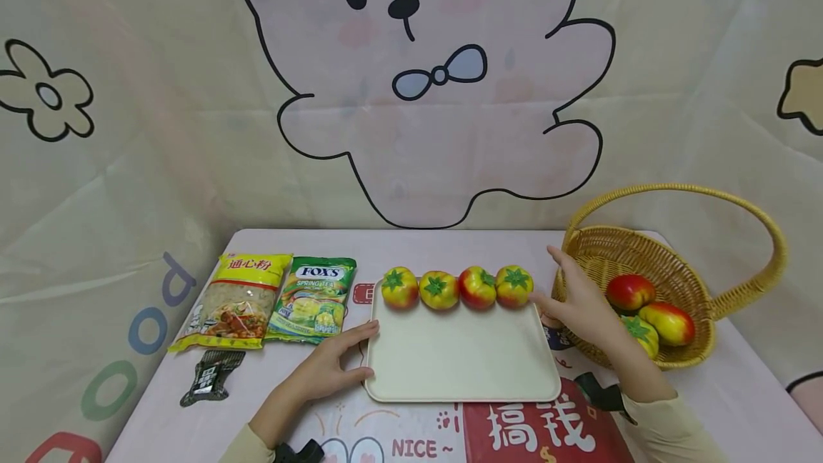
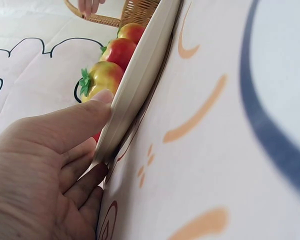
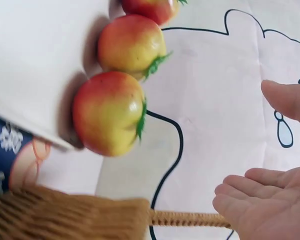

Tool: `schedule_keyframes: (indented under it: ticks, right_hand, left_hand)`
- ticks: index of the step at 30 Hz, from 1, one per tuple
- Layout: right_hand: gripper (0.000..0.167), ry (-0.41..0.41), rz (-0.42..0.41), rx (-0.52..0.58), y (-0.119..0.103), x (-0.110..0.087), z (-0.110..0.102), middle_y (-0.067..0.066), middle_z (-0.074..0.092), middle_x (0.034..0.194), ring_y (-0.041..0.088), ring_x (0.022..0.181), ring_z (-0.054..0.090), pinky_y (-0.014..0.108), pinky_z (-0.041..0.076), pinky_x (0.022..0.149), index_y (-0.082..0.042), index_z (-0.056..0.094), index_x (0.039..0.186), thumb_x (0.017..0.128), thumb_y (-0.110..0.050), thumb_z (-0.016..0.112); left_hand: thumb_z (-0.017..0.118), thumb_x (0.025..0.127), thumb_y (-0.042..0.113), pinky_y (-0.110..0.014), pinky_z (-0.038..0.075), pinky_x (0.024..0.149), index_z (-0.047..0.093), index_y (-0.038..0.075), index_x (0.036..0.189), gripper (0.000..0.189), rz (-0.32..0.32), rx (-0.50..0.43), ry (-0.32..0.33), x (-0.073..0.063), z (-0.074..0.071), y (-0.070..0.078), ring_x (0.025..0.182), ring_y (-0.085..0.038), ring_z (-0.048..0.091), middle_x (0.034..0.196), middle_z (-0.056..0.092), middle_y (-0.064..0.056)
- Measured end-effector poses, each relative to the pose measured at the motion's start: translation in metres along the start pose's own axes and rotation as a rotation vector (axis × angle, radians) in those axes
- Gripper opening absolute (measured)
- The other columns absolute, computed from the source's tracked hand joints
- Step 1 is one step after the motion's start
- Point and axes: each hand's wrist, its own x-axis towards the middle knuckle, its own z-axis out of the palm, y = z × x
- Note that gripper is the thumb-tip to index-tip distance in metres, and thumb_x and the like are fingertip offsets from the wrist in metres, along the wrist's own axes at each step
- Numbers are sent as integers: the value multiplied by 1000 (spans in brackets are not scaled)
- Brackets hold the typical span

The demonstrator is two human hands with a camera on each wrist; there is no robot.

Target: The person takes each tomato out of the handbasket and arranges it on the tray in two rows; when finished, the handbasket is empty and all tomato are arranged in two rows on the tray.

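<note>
A white rectangular tray (image 1: 460, 356) lies on the table, with a row of several red-and-yellow fruits with green leafy tops (image 1: 439, 290) along its far edge. At the tray's left side my left hand (image 1: 337, 363) touches the edge with thumb and fingers apart. The left wrist view shows the left thumb against the tray rim (image 2: 135, 75) and the other fingers low by the table. Between tray and basket, my right hand (image 1: 581, 306) is spread and holds nothing. In the right wrist view the right hand (image 3: 270, 195) is apart from the nearest fruit (image 3: 110, 114).
Right of the tray stands a wicker basket (image 1: 701, 356) with a tall handle, holding several fruits (image 1: 669, 323). On the left lie a yellow-topped food packet (image 1: 234, 302), a green FOX'S bag (image 1: 313, 299) and a small dark packet (image 1: 211, 377). A printed curtain (image 1: 424, 163) hangs behind.
</note>
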Motion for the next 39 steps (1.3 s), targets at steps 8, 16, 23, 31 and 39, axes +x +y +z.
schedule_keyframes:
  ticks: [8, 16, 23, 31, 39]
  right_hand:
    - [84, -4, -63, -61, 11, -5, -32, 30, 30, 146, 53, 129, 32, 73, 34, 96, 0, 20, 148, 86, -29, 70]
    - [71, -31, -158, -65, 39, -1, -63, 27, 38, 142, 52, 127, 35, 68, 34, 96, -1, 31, 143, 87, -24, 68]
    - [55, -92, -170, -66, 74, 10, -79, 19, 49, 137, -1, 123, 45, 0, 39, 89, -5, 43, 138, 91, -24, 64]
    - [47, -208, -121, -137, 103, 17, -91, 19, 56, 130, 32, 117, 51, 9, 45, 84, -7, 52, 132, 92, -29, 62]
    - [44, -293, -115, -191, 124, 18, -99, 23, 59, 124, -9, 102, 47, 16, 49, 79, -1, 56, 127, 90, -22, 64]
  left_hand:
    - [72, 81, 39, -45, 31, 113, 48, 14, 140, 68, -6, -7, -3, 0, 0, 1, 138, -23, 38, 148, 42, 2]
    - [72, 82, 38, -46, 30, 113, 48, 15, 140, 67, -18, -8, -7, 0, 0, 1, 138, -24, 37, 149, 41, 2]
    - [71, 82, 41, -47, 31, 112, 47, 15, 140, 68, -15, -7, -3, 0, 0, 2, 137, -24, 38, 149, 41, 2]
    - [71, 83, 39, -47, 31, 112, 48, 16, 140, 66, -13, -11, 3, -1, 1, 0, 137, -24, 38, 149, 42, 3]
    - [71, 82, 40, -47, 31, 112, 47, 17, 141, 67, -35, -13, -3, 0, 1, 0, 138, -23, 37, 149, 40, 5]
